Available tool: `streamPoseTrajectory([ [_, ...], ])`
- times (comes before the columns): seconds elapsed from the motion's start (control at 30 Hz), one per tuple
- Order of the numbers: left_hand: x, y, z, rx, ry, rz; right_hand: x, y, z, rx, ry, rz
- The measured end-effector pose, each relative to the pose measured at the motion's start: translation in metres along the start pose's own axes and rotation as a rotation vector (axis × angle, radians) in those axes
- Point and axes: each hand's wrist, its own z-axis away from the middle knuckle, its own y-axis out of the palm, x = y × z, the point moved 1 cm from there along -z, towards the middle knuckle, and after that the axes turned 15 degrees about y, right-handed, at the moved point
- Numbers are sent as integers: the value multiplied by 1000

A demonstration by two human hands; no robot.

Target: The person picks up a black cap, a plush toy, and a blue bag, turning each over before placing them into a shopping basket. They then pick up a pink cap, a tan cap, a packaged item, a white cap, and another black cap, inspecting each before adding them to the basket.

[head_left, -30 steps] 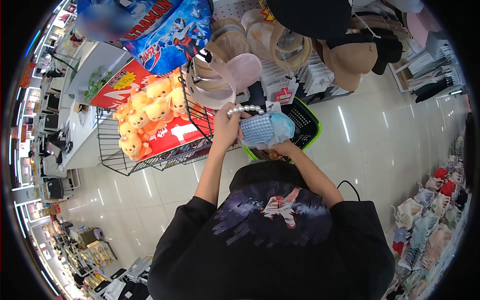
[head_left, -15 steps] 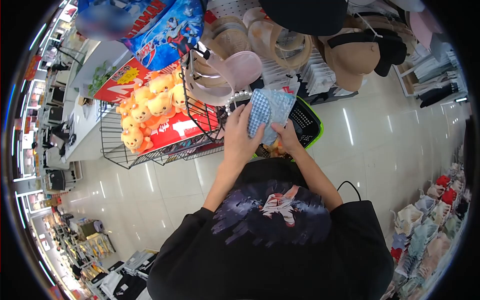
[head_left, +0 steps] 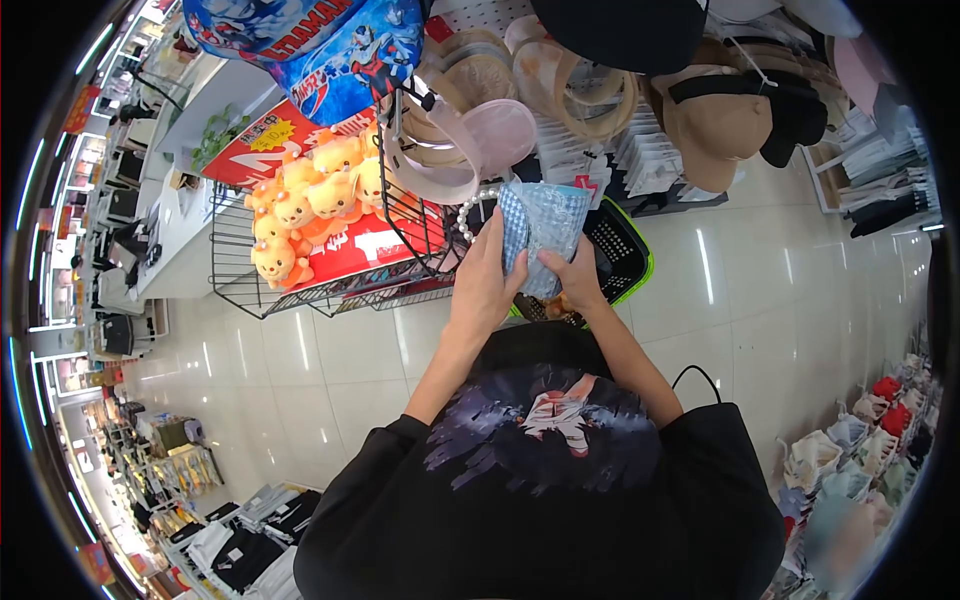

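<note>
ULTRAMAN runs in red letters across the blue bag (head_left: pixel 335 55); characters on the red sign (head_left: pixel 237 165) are illegible.

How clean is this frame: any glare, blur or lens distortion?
Head view: heavy fisheye bending, black rim; light streaks glare on the floor tiles; blue checked pouch, left hand and right hand sharp; blurred patch lower right.
</note>
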Motion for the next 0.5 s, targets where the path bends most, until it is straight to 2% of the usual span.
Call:
streamPoseTrajectory([
  [0.03, 1, -1, 5, 23, -179, 105, -5, -3, 0, 20, 23, -19],
  [0.07, -3, -11, 3, 23, -185, 102, -9, -9, 2, 24, 29, -19],
  [0.13, -13, -38, -7, 72, -375, 126, -18, -24, 2, 188, 278, -416],
  [0.17, -10, -41, -5, 68, -386, 93, -19, -22, 3, 180, 386, -596],
  [0.2, -8, -41, -2, 60, -394, 91, -16, -25, 4, 186, 395, -591],
  [0.27, -5, -38, 3, -179, -212, 647, 0, -27, 4, 688, 294, -987],
  [0.3, -10, -31, 7, -265, -261, 945, -6, -25, -4, 462, 343, -1066],
  [0.33, -17, -24, 11, -270, -264, 943, -7, -24, 0, 463, 348, -1066],
  [0.4, -43, -18, 11, -425, -332, 1316, 30, 5, 23, 283, 384, -1011],
  [0.5, -65, -12, 21, -480, -315, 1362, 44, 2, 30, 384, 386, -1013],
])
